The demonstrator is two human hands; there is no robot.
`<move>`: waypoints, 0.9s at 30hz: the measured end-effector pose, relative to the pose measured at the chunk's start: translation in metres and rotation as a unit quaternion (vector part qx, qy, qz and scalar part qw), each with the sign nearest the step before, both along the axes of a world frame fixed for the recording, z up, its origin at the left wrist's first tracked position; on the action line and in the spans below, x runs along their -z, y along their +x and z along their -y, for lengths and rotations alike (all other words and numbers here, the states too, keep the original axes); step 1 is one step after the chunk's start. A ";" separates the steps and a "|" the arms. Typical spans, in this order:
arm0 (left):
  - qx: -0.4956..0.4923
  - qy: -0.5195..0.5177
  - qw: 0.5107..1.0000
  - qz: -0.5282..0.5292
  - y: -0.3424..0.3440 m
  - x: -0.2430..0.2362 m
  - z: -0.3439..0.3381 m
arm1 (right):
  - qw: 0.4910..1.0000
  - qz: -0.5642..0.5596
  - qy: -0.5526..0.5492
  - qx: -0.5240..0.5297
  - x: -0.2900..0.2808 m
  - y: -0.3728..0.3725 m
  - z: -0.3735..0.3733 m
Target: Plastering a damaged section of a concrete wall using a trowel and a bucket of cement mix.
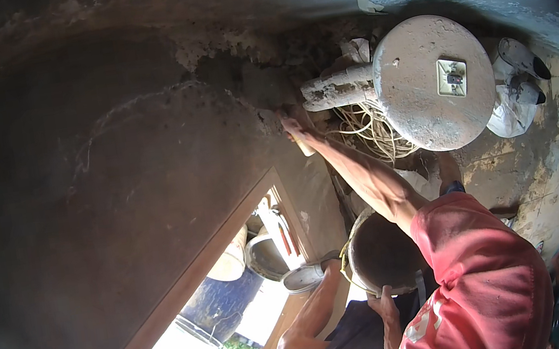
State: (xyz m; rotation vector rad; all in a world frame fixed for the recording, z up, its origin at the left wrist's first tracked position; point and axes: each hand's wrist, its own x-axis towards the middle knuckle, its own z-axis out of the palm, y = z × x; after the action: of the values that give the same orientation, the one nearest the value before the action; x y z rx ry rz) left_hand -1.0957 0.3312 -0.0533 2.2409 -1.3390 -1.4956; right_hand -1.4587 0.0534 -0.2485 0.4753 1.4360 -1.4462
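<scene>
Facing open dark wall (113, 162) above a door frame (188, 285); clenching in the right hand (294, 127) a pale-handled tool (306, 147) beside that wall, slanting it butt-end lower right; clasping a bucket (352, 258) rim left-handed (387, 306), near a round slab (413, 84).

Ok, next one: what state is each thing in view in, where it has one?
Right hand: closed around a pale handle.
Bucket: open-topped, a hand at its rim; contents too dark to tell.
Pale cable: loosely coiled.
Wall: patchy, surface broken above the right hand.
Round disc: stained, small square box on it.
</scene>
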 end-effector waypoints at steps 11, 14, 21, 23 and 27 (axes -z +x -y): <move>-0.032 -0.035 0.999 -0.025 -0.012 0.001 0.009 | 0.975 -0.066 0.087 -0.194 0.034 0.027 -0.027; -0.029 -0.053 0.998 -0.018 -0.031 -0.005 0.019 | 0.917 -0.324 0.104 -0.206 0.009 0.039 -0.100; -0.019 -0.151 0.987 -0.057 -0.064 -0.022 0.050 | 0.789 -0.453 0.045 -0.412 -0.159 0.037 -0.329; 0.002 -0.199 0.977 -0.073 -0.074 -0.031 0.060 | 0.705 -0.479 0.013 -0.522 -0.196 0.033 -0.344; 0.049 -0.282 0.954 -0.086 -0.100 -0.063 0.076 | 0.516 -0.641 0.071 -0.564 -0.214 0.050 -0.294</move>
State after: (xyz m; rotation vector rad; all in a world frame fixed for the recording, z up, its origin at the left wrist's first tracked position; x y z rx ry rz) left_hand -1.1961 0.2553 0.0102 1.6728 -1.5879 -1.1104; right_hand -1.4089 0.3477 -0.0345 -1.6255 2.1815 -0.3083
